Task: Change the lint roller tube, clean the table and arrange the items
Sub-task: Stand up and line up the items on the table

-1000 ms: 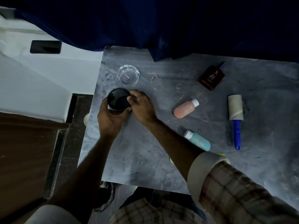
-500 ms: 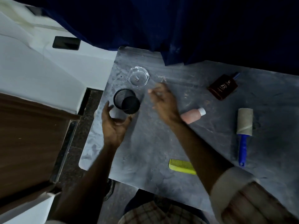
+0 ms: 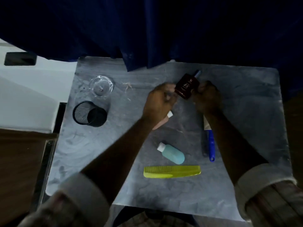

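Toward the table's [image 3: 91,161] far edge, my right hand [image 3: 207,97] grips the bottle [image 3: 184,86]; my blurred left hand [image 3: 159,102] touches it, grip unclear. Best lift it upright, clear of the roller [image 3: 211,145].

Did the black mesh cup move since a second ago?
Yes. The black mesh cup, earlier held upright right beside the glass dish, now lies tipped over, a little further from it, towards the person.

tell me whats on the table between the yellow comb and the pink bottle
The head view shows one thing there: the blue bottle with a white cap, lying on its side just above the comb, below the pink bottle.
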